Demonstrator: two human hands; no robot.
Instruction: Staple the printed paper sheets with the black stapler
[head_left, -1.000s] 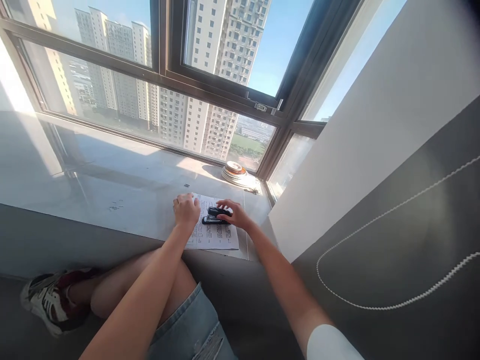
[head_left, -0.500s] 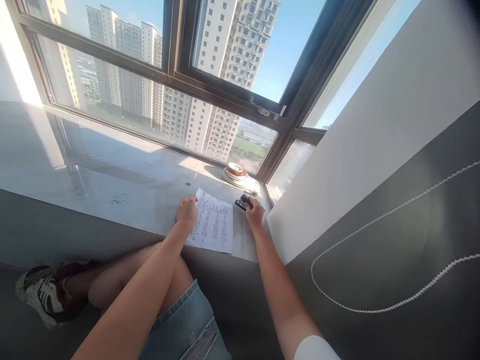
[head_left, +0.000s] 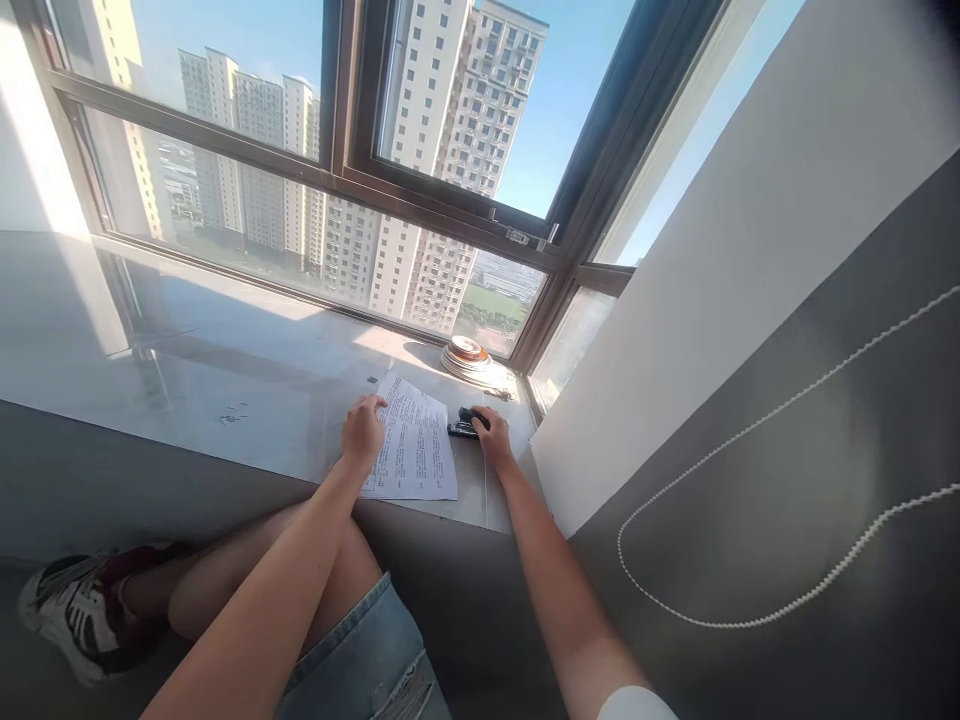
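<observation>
Printed sheets of paper (head_left: 417,445) lie on the pale stone window sill, their near edge at the sill's front. My left hand (head_left: 364,430) grips the left edge of the paper, fingers closed over it. Just right of the sheets, my right hand (head_left: 493,436) is closed on a black stapler (head_left: 463,428), whose jaws point left at the paper's right edge. The stapler's rear end is hidden under my fingers.
Behind the paper, a coiled roll of white and orange material (head_left: 466,358) rests by the window frame. A small dark piece (head_left: 373,380) and scattered staple-like bits (head_left: 232,413) lie on the sill (head_left: 285,400). A white bead cord (head_left: 720,625) hangs at right.
My right hand has brought the stapler left and slightly down, so its jaws are now at the paper's right edge. My left hand still holds the paper. The whole view has shifted slightly.
</observation>
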